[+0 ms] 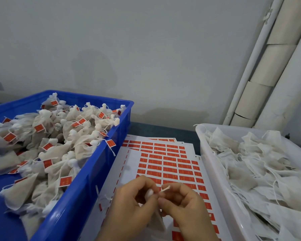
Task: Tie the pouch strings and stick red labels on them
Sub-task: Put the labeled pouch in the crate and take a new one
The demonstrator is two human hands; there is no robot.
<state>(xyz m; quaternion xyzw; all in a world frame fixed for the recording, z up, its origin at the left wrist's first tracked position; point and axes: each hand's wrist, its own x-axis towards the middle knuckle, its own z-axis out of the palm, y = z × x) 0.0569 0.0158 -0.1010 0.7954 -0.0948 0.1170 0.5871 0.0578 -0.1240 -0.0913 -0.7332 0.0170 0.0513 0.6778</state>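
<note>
My left hand (128, 206) grips the gathered neck of a small white mesh pouch (157, 221) that hangs between both hands. My right hand (186, 206) pinches the pouch's white string (165, 189), whose short end sticks up above the fingers. Both hands hover over sheets of red labels (165, 164) lying on the table. Most of the pouch is hidden behind my fingers.
A blue crate (101, 162) on the left holds several tied pouches with red labels. A white bin (214, 171) on the right holds several untied pouches with loose strings. A grey wall and pale pipes (261, 66) stand behind.
</note>
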